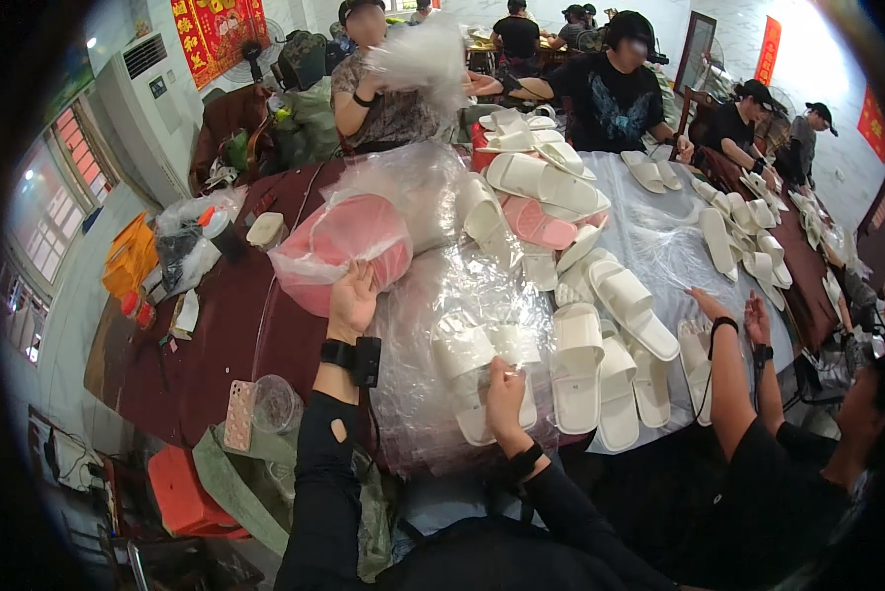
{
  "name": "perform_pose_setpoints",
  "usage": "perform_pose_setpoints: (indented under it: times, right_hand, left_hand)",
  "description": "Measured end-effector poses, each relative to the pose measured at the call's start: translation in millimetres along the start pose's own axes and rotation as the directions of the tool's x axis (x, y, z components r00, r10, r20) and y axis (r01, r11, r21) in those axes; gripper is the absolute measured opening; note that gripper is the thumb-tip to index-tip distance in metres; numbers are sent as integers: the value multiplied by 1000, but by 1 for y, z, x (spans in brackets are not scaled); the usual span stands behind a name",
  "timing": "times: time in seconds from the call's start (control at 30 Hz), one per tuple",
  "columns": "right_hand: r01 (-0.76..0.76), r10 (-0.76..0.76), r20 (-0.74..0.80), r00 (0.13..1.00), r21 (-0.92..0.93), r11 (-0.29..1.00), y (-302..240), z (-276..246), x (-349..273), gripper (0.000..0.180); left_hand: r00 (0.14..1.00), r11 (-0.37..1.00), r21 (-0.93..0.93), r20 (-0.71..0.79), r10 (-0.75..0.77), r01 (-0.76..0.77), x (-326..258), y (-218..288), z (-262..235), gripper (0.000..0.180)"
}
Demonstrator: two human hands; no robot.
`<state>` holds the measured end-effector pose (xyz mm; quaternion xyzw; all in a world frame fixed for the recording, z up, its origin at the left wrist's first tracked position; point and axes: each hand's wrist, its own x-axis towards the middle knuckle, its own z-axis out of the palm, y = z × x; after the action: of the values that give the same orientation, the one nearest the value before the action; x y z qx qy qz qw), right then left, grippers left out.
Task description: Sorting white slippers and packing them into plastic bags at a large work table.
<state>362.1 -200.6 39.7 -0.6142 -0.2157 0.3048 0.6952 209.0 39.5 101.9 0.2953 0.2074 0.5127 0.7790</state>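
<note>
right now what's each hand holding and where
Left hand rests on the lower edge of the bagged pink slippers. Right hand pinches the bagged white slippers at the strap end.

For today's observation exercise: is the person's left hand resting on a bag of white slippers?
No, the left hand rests on a clear plastic bag of pink slippers; the white slippers lie under the right hand.

right hand's (507, 394) fingertips hidden behind bagged slippers (482, 360)
</note>
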Motion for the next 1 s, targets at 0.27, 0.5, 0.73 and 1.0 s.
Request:
perform_pose_setpoints:
  times: [0.27, 0.5, 0.73, 1.0]
  right_hand:
    - [240, -275, -76, 958, -308, 921, 68, 21, 7, 37]
    - [-41, 129, -176, 976, 432, 901, -2, 5, 15, 27]
    - [-27, 143, -133, 981, 631, 776, -50, 4, -6, 28]
    - [-47, 98, -117, 988, 378, 925, 6, -16, -30, 27]
  left_hand:
    - [995, 998, -4, -77, -61, 61, -16, -7, -21, 23]
    - [1000, 995, -91, 10, 29, -28, -19, -11, -23, 30]
    - [994, 993, 66, 37, -98, 96, -27, -12, -39, 53]
    - [962, 931, 291, 96, -257, 219, -125, -60, 26, 68]
